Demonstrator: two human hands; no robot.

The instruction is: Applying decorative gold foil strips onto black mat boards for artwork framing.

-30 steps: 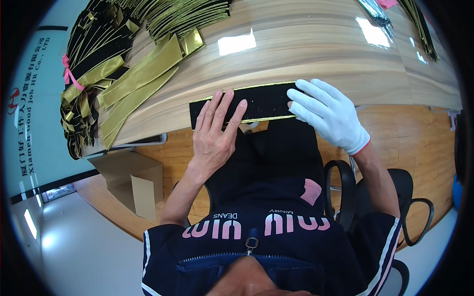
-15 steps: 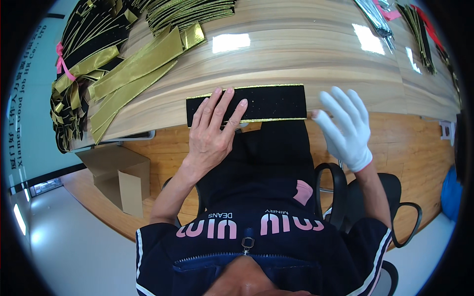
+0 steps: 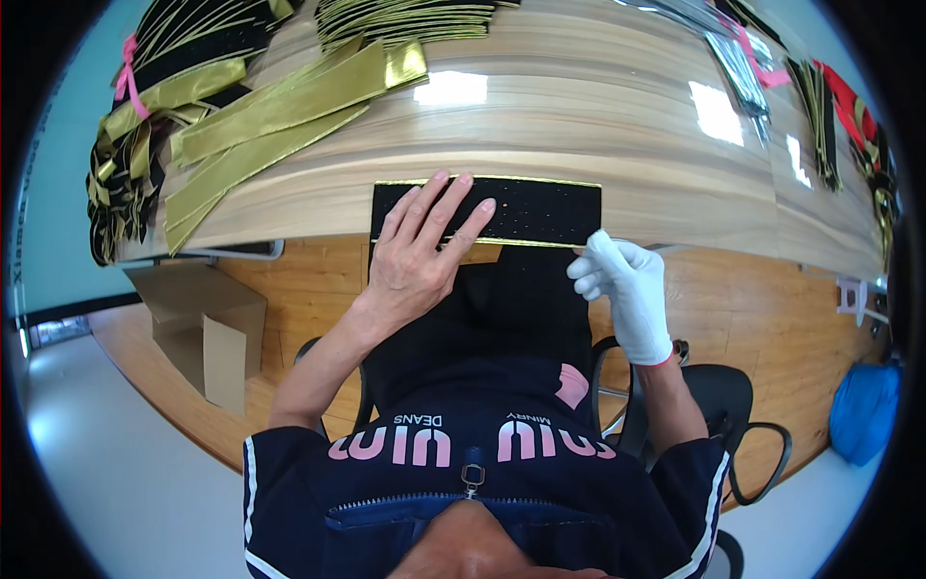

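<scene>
A black ribbon strip point(image 3: 545, 210) with shiny gold edges and small specks lies across the table's front edge. My bare left hand point(image 3: 420, 236) rests flat on its left part, fingers spread. At the strip's lower right corner is my right hand point(image 3: 629, 294) in a white glove, its fingers curled in and pinching that corner; the fingertips are partly hidden. Long gold ribbon strips point(image 3: 289, 101) lie on the table to the left, beyond my left hand.
Bundled black-and-gold ribbons point(image 3: 121, 179) with a pink tie point(image 3: 128, 77) cover the left end. A stack of strips point(image 3: 405, 21) lies at the back. Silver strips point(image 3: 741, 77) and red ribbon point(image 3: 842, 101) are far right. Below stand a cardboard box point(image 3: 207, 328) and a black chair point(image 3: 719, 396).
My right hand has moved left and down to the strip's lower right corner, its outstretched fingers now curled closed. The left hand stays flat on the strip. The whole view has shifted slightly.
</scene>
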